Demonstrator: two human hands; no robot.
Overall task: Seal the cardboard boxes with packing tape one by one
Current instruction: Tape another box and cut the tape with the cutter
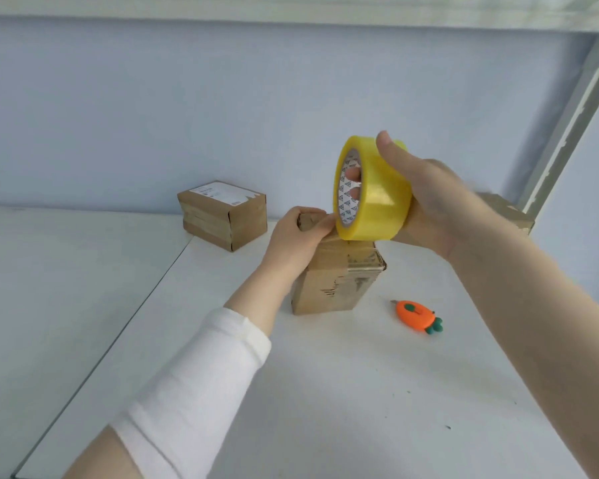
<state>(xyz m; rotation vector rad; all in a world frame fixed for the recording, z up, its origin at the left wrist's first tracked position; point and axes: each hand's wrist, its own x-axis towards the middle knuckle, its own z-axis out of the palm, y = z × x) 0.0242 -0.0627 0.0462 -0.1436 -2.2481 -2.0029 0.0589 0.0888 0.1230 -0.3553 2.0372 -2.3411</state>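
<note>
A small cardboard box [336, 285] stands on the white table [325, 392] in the middle of the view, with old tape on its sides. My left hand [296, 236] grips its top far-left edge, thumb lying along the top. My right hand [429, 205] holds a yellowish roll of packing tape [377, 195] just above the box, thumb over the rim and fingers through the core. The roll's lower edge touches the box top beside my left thumb. A second taped box [222, 216] with a white label sits at the back left.
An orange carrot-shaped cutter [417, 316] lies on the table right of the box. A third cardboard box [509, 212] is partly hidden behind my right forearm at the back right. A lower white surface [66, 288] adjoins the table's left edge. A wall stands behind.
</note>
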